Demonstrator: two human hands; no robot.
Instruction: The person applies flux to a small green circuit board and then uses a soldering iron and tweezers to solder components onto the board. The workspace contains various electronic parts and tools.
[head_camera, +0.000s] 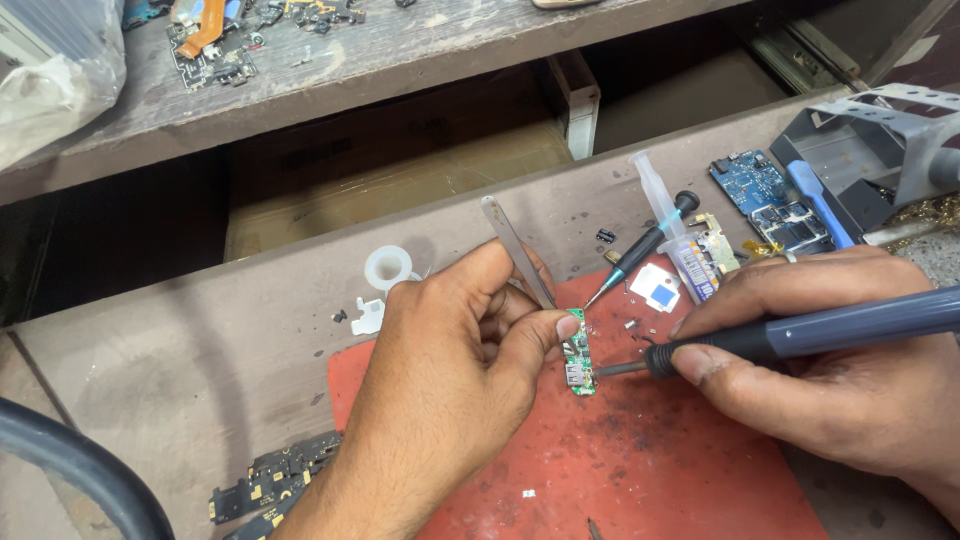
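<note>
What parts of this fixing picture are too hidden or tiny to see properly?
Head view only:
- Tweezers: their tips are hidden behind the left hand.
- Small green circuit board: its upper end is covered by the left thumb, and its parts are too small to tell.
- Soldering iron: its handle is cut off by the right edge, and the right hand covers part of it.
- Black cable: cut off at the lower left corner.

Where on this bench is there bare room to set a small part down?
Free: the lower part of the red mat, below the green board and the right hand; also the brown bench left of the left hand. Crowded: the far right, around the syringe, screwdriver and blue boards.
</note>
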